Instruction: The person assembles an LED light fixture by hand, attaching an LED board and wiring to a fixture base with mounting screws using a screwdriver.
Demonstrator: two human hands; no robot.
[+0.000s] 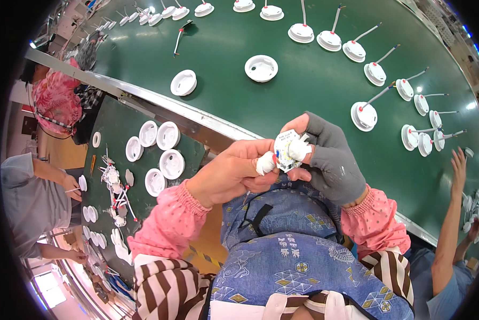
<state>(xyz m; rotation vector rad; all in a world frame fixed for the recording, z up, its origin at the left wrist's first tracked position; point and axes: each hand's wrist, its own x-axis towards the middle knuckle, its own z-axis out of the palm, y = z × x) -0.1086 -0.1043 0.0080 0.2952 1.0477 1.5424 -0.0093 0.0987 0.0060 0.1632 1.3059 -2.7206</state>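
Both hands met at chest height, above a blue patterned apron (282, 256) and pink sleeve cuffs (175, 213). Left hand (231, 173), bare but for white tape on the thumb tip, closed in a pinch on the near-left edge of a small round white board (285, 149). Right hand (333, 160), in a grey glove with white-taped fingertips, closed on the far-right edge of the same board, thumb under, forefinger over. Board thus held between the two grips, face up and tilted a little toward the head, no long axis to speak of, equally near to either hand. Could not tell what the small parts on its face were.

Further left and lower, a side bench (117, 125) carried white round housings (167, 136) and a loose heap of wired parts (117, 192). Beyond a metal rail (159, 104), a green belt (303, 80) bore more housings, two empty ones (261, 68) near the rail, and a curving row of wired ones (365, 114) to the right. Other workers sat at the far left (31, 197), and another person's arm (450, 213) reached up at the right edge.
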